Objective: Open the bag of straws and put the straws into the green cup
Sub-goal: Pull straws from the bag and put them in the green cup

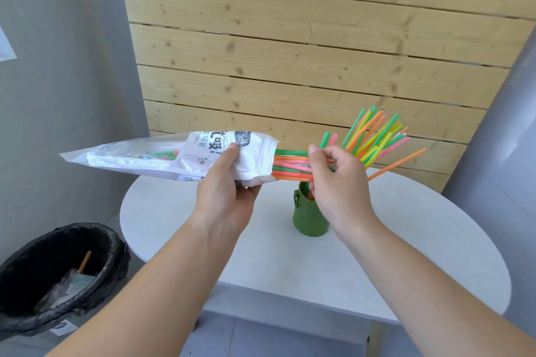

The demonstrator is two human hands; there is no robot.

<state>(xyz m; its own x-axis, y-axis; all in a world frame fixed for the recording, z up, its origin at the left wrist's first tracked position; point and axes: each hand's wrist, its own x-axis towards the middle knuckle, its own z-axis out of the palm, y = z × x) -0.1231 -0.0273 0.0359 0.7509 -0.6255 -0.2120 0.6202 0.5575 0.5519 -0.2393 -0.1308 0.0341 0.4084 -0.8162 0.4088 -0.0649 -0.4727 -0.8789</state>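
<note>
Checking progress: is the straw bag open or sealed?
Open: straws stick out of the mouth of the bag, gripped by the right hand.

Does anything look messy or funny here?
Yes. One orange straw splays out low and sideways from the fanned bunch of straws the right hand grips above the green cup, so it could slip loose. An orange stick, maybe a straw, lies in the black bin.

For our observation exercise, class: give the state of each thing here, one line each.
bag: open at one end, held sideways in the air.
straws: half pulled out, fanned.
green cup: upright on the table.
left hand: grips the bag.
right hand: grips the straws.
bin: uncovered, lined, holding rubbish.
</note>
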